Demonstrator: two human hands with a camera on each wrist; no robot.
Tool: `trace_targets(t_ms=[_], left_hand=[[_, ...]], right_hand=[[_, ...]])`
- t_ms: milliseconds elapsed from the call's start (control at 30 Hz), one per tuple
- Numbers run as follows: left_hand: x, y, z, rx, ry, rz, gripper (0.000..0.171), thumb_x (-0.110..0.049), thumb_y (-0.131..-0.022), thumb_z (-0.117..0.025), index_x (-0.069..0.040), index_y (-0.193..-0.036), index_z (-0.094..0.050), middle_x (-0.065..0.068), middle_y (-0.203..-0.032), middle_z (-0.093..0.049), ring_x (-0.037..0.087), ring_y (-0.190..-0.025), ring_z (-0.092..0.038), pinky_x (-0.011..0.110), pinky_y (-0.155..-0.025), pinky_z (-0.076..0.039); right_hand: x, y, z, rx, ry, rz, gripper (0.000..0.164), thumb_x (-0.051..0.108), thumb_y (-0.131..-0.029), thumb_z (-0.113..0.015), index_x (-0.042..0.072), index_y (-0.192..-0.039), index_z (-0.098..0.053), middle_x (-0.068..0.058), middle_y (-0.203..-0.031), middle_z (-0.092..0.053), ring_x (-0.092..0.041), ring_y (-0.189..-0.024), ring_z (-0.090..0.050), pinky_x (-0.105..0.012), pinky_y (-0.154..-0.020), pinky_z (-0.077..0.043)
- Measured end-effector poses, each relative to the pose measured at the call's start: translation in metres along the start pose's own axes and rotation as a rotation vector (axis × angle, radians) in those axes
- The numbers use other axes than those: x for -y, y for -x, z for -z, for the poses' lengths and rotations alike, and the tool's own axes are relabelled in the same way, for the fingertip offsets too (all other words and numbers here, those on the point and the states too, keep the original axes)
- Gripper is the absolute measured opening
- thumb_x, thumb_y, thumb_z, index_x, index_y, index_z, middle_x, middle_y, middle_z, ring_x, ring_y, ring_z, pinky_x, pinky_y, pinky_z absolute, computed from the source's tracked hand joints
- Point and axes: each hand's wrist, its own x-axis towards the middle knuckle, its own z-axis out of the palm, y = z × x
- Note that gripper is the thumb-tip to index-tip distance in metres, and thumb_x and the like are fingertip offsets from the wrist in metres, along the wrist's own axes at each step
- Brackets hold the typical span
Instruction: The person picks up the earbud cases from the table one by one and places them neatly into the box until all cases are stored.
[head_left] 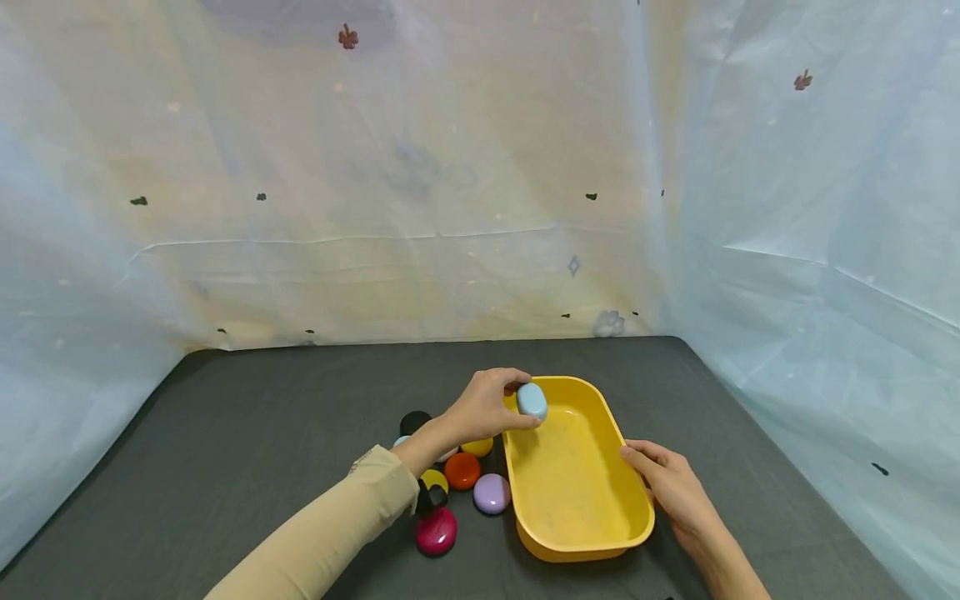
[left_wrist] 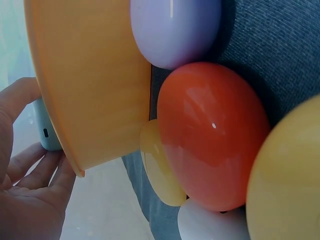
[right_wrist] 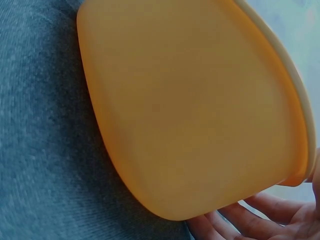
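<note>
Over the far left side of a yellow plastic tub (head_left: 577,492), my left hand (head_left: 480,407) pinches a light blue, smooth rounded piece (head_left: 532,401) between thumb and fingers. A small dark slot shows on the edge of this piece (left_wrist: 46,132) in the left wrist view. My right hand (head_left: 675,487) grips the tub's right side, thumb at the rim and fingers against the outer wall (right_wrist: 185,115). No pieces show inside the tub.
Glossy rounded pieces lie left of the tub: orange-red (head_left: 462,471), lilac (head_left: 492,493), crimson (head_left: 437,532), yellow (head_left: 435,480) and black (head_left: 415,422) among them. My left forearm covers some. Dark grey cloth (head_left: 262,433) covers the table; pale sheeting (head_left: 420,167) hangs around it.
</note>
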Motion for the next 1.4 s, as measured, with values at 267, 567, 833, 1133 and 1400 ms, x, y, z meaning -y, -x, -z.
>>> trace_targets(t_ms=[267,567,833,1133,1400], left_hand=[[0.002,-0.001,0.001,-0.006,-0.004,0.020,0.061,-0.023,-0.079,-0.085,0.003,-0.129,-0.060,0.009,-0.119,-0.064,0.020,-0.101,-0.060,0.037,-0.091,-0.052],[0.003,0.000,0.000,0.000,-0.003,0.035,0.061,-0.021,-0.081,-0.083,0.003,-0.131,-0.058,0.011,-0.123,-0.063,0.022,-0.107,-0.061,0.037,-0.093,-0.051],[0.004,0.002,0.007,-0.017,-0.012,0.035,0.055,-0.019,-0.086,-0.078,0.000,-0.133,-0.058,0.011,-0.131,-0.060,0.025,-0.115,-0.059,0.034,-0.096,-0.048],[0.004,0.010,0.017,-0.071,0.060,0.028,0.051,-0.019,-0.086,-0.078,-0.003,-0.130,-0.060,0.014,-0.128,-0.061,0.032,-0.113,-0.060,0.044,-0.095,-0.049],[0.007,0.020,0.023,-0.105,0.044,0.015,0.050,-0.023,-0.085,-0.079,-0.006,-0.129,-0.061,0.007,-0.126,-0.062,0.025,-0.113,-0.061,0.038,-0.095,-0.050]], right_hand=[[0.001,-0.001,-0.001,0.002,0.007,0.003,0.046,0.026,-0.101,-0.057,-0.006,-0.134,-0.054,-0.013,-0.109,-0.066,-0.025,-0.089,-0.064,-0.035,-0.072,-0.057],[0.002,-0.001,-0.002,-0.004,0.033,0.001,0.047,0.027,-0.100,-0.058,-0.006,-0.133,-0.055,-0.011,-0.107,-0.066,-0.023,-0.087,-0.064,-0.033,-0.070,-0.056],[0.002,-0.002,-0.003,0.011,0.017,0.005,0.047,0.026,-0.100,-0.058,-0.007,-0.133,-0.054,-0.013,-0.110,-0.065,-0.024,-0.090,-0.063,-0.035,-0.072,-0.056],[0.002,-0.004,-0.003,0.011,0.021,0.004,0.046,0.026,-0.100,-0.058,-0.007,-0.133,-0.054,-0.013,-0.109,-0.065,-0.024,-0.090,-0.063,-0.035,-0.072,-0.057],[0.002,-0.006,-0.001,0.014,0.031,0.007,0.049,0.028,-0.100,-0.058,-0.007,-0.133,-0.054,-0.012,-0.108,-0.066,-0.024,-0.087,-0.064,-0.035,-0.071,-0.057]])
